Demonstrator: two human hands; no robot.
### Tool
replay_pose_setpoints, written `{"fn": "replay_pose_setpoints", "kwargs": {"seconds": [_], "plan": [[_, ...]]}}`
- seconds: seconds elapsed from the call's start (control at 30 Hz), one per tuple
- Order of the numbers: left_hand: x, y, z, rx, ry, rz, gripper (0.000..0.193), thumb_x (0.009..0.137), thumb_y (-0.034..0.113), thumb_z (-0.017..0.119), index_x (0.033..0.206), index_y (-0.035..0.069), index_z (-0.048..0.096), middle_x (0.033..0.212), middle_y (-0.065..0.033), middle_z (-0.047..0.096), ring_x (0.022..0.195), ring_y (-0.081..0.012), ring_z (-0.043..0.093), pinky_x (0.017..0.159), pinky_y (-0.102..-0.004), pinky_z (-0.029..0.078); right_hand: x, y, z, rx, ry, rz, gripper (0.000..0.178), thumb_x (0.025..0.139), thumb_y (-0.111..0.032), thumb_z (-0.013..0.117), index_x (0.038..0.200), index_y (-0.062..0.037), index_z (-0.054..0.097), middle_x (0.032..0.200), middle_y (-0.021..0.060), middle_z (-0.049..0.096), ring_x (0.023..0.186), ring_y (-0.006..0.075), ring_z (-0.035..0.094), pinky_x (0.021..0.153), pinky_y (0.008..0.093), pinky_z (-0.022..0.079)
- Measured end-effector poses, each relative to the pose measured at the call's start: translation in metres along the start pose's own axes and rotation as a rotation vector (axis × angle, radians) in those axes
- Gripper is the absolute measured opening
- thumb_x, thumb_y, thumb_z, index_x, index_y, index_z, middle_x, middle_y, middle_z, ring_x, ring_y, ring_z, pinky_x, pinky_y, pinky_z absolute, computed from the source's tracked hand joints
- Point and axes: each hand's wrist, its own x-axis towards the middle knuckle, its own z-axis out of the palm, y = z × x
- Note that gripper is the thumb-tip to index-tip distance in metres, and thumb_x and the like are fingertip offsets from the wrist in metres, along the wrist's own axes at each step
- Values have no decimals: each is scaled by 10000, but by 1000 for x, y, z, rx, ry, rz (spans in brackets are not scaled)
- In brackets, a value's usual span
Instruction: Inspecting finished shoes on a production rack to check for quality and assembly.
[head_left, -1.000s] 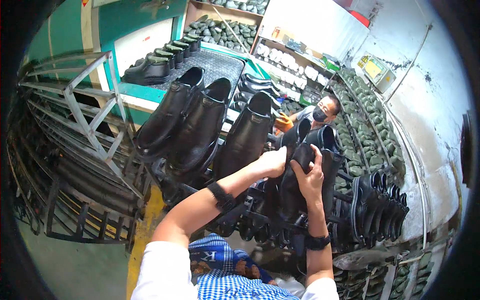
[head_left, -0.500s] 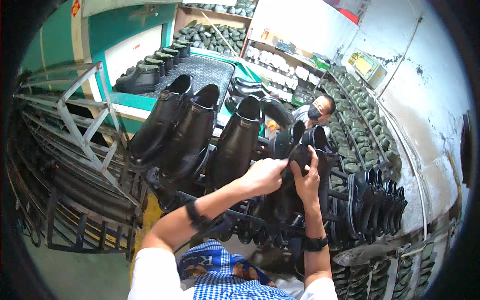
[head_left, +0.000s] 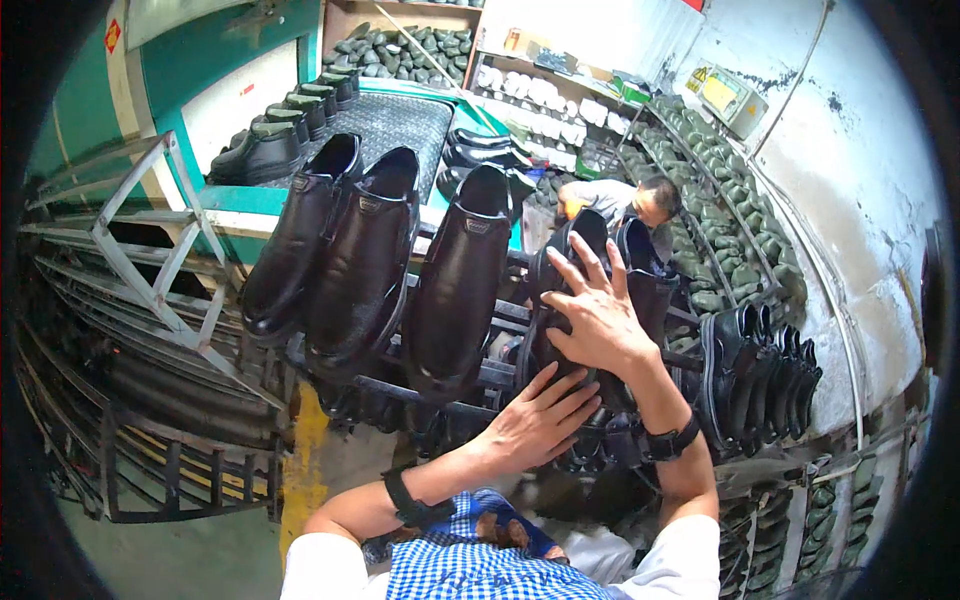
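A black leather slip-on shoe [head_left: 540, 342] stands tilted on the metal rack, toe toward me. My right hand [head_left: 602, 318] lies over its upper with fingers spread, the tips reaching up near the shoe's opening. Low at the toe end, my left hand [head_left: 535, 425] touches the shoe with its fingers stretched out. Both palms face away, so the contact beneath them is hidden. Another black shoe [head_left: 650, 285] stands close on the right, partly behind my right hand. To the left are a single shoe [head_left: 458, 290] and two more side by side, the nearer of them a shoe [head_left: 360, 270] with a small tag.
Black shoes [head_left: 735, 375] line the rack's right end. Behind it, a green machine carries a textured bed [head_left: 395, 135] with more shoes. A co-worker [head_left: 625, 200] bends down beyond the rack. Metal frames [head_left: 155, 260] stand at left; shelves of green shoe lasts [head_left: 715, 190] run along the right wall.
My right hand has spread out over the shoe from an upright grip on a dark piece. My left hand has opened from a fist and dropped to the toe. The co-worker has bent lower.
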Motion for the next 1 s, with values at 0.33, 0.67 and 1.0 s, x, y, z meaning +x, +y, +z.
{"fn": "replay_pose_setpoints", "kwargs": {"seconds": [0.33, 0.67, 1.0], "plan": [[-3, 5, 3, 19, 33, -88, 555, 784, 248, 606, 1303, 119, 457, 1381, -155, 386, 1321, -333, 303, 1102, -508, 184, 20, 1, 28, -198, 157, -105, 161, 757, -175, 651, 826, -30, 638, 965, 71, 618, 1236, 308, 403, 1086, 577, 110], [-2, 9, 5, 224, 24, -44, 523, 766, 167, 531, 1281, 96, 475, 1391, -198, 365, 1314, -362, 320, 1082, -530, 228, 29, 8, 36, -164, 409, -15, 164, 719, -70, 579, 856, 14, 612, 984, 112, 611, 1171, 280, 461, 1051, 595, 171], [-2, 9, 6, 219, 68, -78, 557, 761, 157, 533, 1306, 70, 462, 1400, -206, 370, 1309, -353, 351, 1064, -518, 286, -17, 21, 17, 494, 625, 387, 132, 846, -207, 617, 846, -87, 671, 819, 89, 648, 692, 238, 624, 620, 331, 476]]}}
